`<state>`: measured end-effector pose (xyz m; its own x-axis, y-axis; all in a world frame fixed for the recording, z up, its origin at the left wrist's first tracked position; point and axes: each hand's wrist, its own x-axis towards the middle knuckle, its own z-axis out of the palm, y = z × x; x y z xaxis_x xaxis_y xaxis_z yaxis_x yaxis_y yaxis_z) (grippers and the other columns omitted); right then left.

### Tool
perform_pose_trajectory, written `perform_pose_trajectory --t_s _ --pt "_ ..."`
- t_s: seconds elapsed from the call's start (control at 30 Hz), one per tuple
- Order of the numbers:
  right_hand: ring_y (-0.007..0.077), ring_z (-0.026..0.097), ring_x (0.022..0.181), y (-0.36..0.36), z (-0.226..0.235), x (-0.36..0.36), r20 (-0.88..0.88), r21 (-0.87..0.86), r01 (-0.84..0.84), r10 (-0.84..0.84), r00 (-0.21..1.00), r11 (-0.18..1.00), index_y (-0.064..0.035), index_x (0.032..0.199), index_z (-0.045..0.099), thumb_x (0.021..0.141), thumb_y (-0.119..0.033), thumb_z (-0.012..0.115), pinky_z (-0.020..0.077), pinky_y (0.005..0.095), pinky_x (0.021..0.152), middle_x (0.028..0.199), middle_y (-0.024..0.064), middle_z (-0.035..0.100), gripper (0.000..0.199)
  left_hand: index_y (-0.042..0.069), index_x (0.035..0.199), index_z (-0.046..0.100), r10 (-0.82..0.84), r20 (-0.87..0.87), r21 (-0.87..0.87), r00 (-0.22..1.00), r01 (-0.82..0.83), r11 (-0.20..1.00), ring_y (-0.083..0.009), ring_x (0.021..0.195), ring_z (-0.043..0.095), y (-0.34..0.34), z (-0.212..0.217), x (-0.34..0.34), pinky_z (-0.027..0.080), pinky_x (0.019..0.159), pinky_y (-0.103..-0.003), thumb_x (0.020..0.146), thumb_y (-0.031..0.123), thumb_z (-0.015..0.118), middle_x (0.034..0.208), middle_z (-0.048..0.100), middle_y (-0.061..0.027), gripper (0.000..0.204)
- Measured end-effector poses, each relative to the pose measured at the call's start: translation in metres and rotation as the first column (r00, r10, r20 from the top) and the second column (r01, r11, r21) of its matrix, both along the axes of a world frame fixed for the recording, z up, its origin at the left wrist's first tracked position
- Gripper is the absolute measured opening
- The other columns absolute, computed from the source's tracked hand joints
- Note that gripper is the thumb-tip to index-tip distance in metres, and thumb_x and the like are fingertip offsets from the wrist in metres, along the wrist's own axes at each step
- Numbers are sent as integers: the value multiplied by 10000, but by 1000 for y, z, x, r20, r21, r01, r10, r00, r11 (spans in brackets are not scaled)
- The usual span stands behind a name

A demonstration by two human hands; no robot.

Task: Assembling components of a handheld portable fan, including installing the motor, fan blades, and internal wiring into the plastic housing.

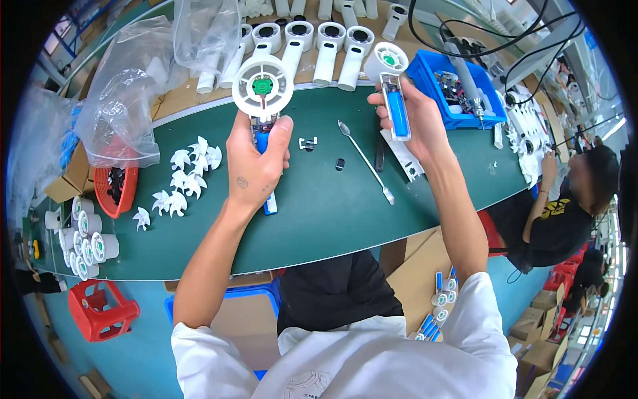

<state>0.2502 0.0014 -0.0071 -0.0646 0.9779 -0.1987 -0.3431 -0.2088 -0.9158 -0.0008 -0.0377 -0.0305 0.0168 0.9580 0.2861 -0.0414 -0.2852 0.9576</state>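
Note:
My left hand [256, 163] is closed around the handle of a handheld fan assembly [264, 100]. It has a white round frame with a green circuit board in its centre, and its blue battery runs down behind my fingers. Upright in my right hand [425, 120] is another handheld fan body [387, 61], gripped by its handle; the handle's face is uncovered, showing a blue battery [397, 113]. Between the hands, a small black-and-white part [308, 143], a black oval piece [340, 165] and a thin white stick [365, 159] lie on the green tabletop [299, 226]. Below my right hand lies a white handle cover [403, 158].
Several white fan blades [176, 202] lie left, near a red basket [118, 189] and stacked white fan heads [86, 239]. White fan bodies [328, 53] line the back. A blue bin [458, 120] of parts stands right; beyond it sits another person [558, 206].

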Motion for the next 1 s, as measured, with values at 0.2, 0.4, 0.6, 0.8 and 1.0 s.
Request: perform_pose_trajectory --t_s 0.2,0.4,0.6,0.8,1.0 --pt "179 583 571 52 -19 -2 371 -3 192 -178 911 981 34 961 593 947 -316 466 479 308 494 830 149 644 372 -11 1141 503 -13 1 -27 1000 13 1000 -72 516 511 0 0 -1 442 456 -231 907 190 620 673 543 -15 330" --pt "180 455 459 82 -32 2 738 72 259 -226 636 963 58 869 598 890 -374 477 313 308 426 620 90 542 449 -11 1146 486 -60 10 -71 998 61 996 -70 546 520 -2 1 2 452 471 -231 900 151 616 711 551 -21 322" --pt "165 591 439 81 -28 7 827 60 124 -119 549 990 80 689 649 823 -373 631 487 289 454 541 131 611 472 -16 1133 469 -126 84 -88 988 133 987 -77 562 528 -2 0 2 458 469 -238 885 96 603 754 555 -38 303" --pt "277 683 581 72 -23 6 931 86 88 -112 346 992 106 748 663 816 -390 656 557 365 605 664 219 665 500 -27 1175 480 -226 253 2 941 234 972 -105 570 553 -9 -2 -4 462 470 -241 980 368 474 763 564 -67 440" --pt "450 646 798 59 -27 16 886 449 53 -452 106 892 74 773 688 828 -456 626 516 463 749 781 294 652 536 44 1040 565 -263 546 274 795 128 953 -192 652 583 -127 60 -26 471 507 -292 903 326 572 818 574 -60 314"
